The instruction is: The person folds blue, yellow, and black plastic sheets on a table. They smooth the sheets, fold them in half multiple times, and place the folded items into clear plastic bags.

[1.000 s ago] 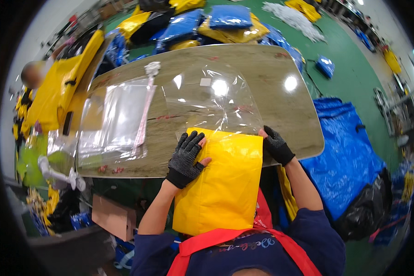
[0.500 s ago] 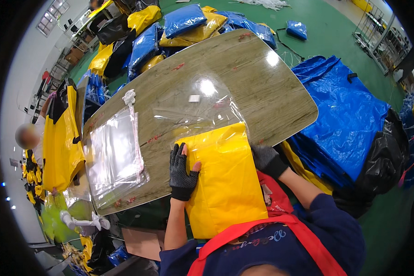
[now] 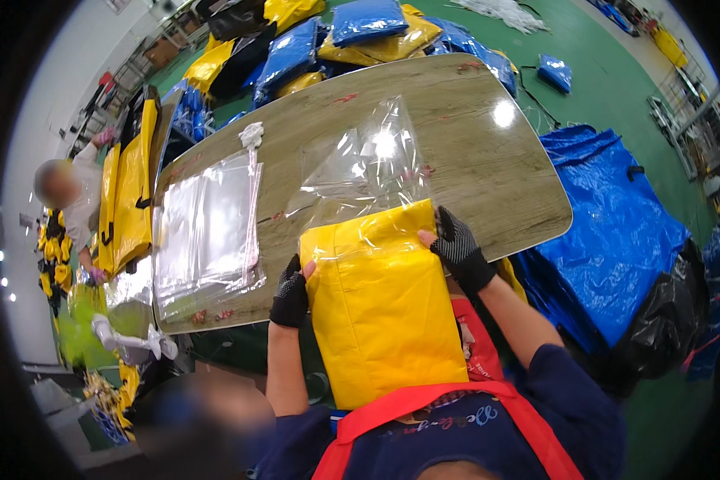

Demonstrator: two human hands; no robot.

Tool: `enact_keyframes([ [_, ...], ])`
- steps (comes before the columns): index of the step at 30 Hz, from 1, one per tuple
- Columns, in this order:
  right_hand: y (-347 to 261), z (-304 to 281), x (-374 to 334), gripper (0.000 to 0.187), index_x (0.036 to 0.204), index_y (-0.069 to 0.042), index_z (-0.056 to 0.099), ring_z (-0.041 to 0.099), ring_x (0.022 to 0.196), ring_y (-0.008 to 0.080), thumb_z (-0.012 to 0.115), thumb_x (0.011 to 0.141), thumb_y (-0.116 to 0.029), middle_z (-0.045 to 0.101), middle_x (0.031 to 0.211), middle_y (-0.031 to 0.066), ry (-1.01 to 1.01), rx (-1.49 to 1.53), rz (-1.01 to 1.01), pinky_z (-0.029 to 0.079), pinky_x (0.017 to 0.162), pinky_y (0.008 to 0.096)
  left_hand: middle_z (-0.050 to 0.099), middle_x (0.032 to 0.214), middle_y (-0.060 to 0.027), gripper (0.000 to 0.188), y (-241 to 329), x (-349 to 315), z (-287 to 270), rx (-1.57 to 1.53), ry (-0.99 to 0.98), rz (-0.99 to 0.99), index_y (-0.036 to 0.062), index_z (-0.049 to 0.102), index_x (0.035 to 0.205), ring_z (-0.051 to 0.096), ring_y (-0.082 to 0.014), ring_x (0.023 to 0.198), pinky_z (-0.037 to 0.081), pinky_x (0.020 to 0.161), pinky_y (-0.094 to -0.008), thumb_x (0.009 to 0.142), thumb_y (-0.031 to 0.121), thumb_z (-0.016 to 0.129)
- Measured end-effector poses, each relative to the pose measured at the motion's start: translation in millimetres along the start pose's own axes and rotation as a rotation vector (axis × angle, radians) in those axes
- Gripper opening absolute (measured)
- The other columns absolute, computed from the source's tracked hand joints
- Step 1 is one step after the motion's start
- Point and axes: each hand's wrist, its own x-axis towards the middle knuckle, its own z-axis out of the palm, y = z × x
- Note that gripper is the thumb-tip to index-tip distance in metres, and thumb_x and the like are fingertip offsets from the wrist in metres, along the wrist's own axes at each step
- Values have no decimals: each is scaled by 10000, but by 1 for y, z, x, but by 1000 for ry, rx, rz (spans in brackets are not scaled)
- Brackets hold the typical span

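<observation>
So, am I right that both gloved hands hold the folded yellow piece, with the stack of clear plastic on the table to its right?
Not quite: in the head view, the stack of clear plastic lies on the table left of the folded yellow piece held by the left hand and right hand.

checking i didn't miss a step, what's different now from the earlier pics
The left hand has shifted from lying over the folded yellow sheet to holding its left edge. Since the last picture, the right hand has moved up to near its upper right corner. The clear bag has bunched up narrower. The clear bag stack stayed on the table.
</observation>
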Motion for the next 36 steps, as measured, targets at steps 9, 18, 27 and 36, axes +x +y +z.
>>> enact_keyframes([
  [9, 28, 2, -84, 412, 1200, -29, 543, 643, 753, 229, 632, 812, -136, 671, 834, 129, 284, -335, -15, 500, 719, 335, 573, 1206, -89, 471, -23, -68, 27, -321, 108, -225, 29, 472, 1278, 568, -183, 1045, 459, 893, -312, 876, 206, 641],
  [18, -13, -74, -85, 324, 1051, -19, 621, 646, 781, 253, 537, 867, -273, 668, 876, 154, -289, -838, 79, 504, 713, 335, 656, 1021, -81, 337, -77, -52, 39, 119, 280, 135, -1, 598, 1110, 607, -147, 870, 471, 787, -267, 869, 227, 654],
  [27, -9, -13, -86, 663, 1322, -5, 406, 520, 1141, 247, 703, 794, -275, 539, 1245, 146, 64, -443, -4, 401, 977, 341, 521, 1289, -91, 544, -101, -39, 15, -436, 2, -74, 31, 424, 1329, 530, -206, 1124, 433, 960, -340, 947, 415, 468],
  [36, -5, -72, -114, 400, 1089, -40, 625, 619, 951, 255, 627, 849, -360, 651, 1045, 143, -113, -445, 202, 469, 849, 358, 595, 1191, -93, 506, -92, -82, 68, 191, 13, -35, 4, 540, 1222, 540, -194, 1103, 399, 958, -315, 847, 320, 667],
])
